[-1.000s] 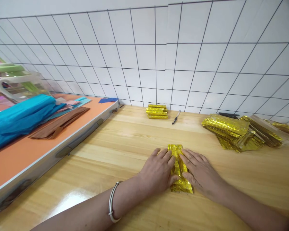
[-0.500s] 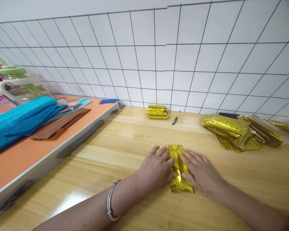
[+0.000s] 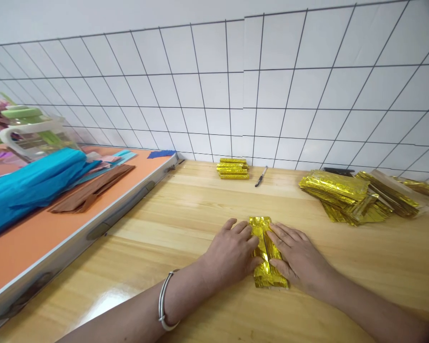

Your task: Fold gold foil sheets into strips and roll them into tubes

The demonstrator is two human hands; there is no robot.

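A piece of shiny gold foil paper (image 3: 270, 277) lies on the wooden table, its two long sides folded in toward a middle seam. My left hand (image 3: 232, 250) rests on its left side, with the fingers bent a little and apart. On the right side my right hand (image 3: 296, 255) lies flat, fingers stretched out over the fold. Both thumbs point in toward the seam. Parts of the foil's long edges are hidden under my hands. Behind it, near the wall, sits a small stack of rolled gold foil pieces (image 3: 233, 169).
A pen (image 3: 261, 176) lies beside the rolls. Loose gold foil sheets (image 3: 334, 188) are piled at the right, with a black object (image 3: 339, 171) behind them. At left, an orange raised surface (image 3: 136, 178) carries blue crepe paper (image 3: 35, 178), a brown strip (image 3: 96, 188) and a green-lidded container (image 3: 23, 114).
The camera view has shifted slightly, so the whole scene sits a little differently. My hands and the gold foil have kept nearly the same position.
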